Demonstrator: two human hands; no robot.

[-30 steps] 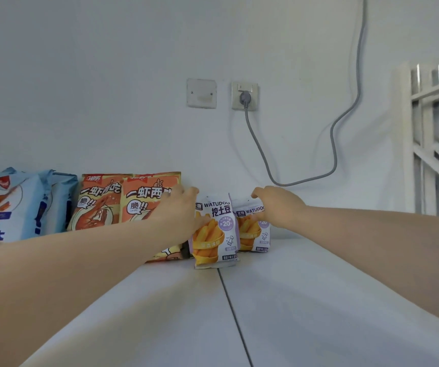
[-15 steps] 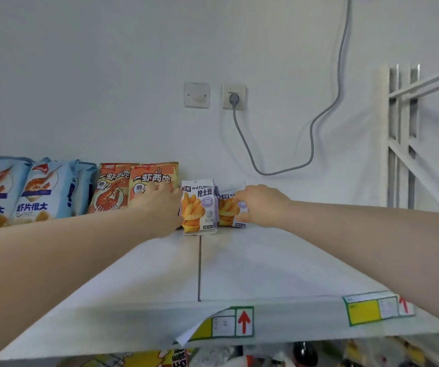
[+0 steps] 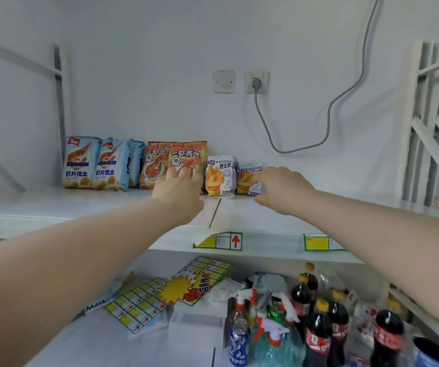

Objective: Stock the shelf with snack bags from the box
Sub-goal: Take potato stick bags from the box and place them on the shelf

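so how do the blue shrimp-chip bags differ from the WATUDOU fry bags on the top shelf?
The blue shrimp-chip bags are taller and blue, standing at the row's left end, clear of both hands. The WATUDOU fry bags are shorter, white and purple, at the right end; the right hand partly covers one. Both kinds stand upright at the back of the shelf.
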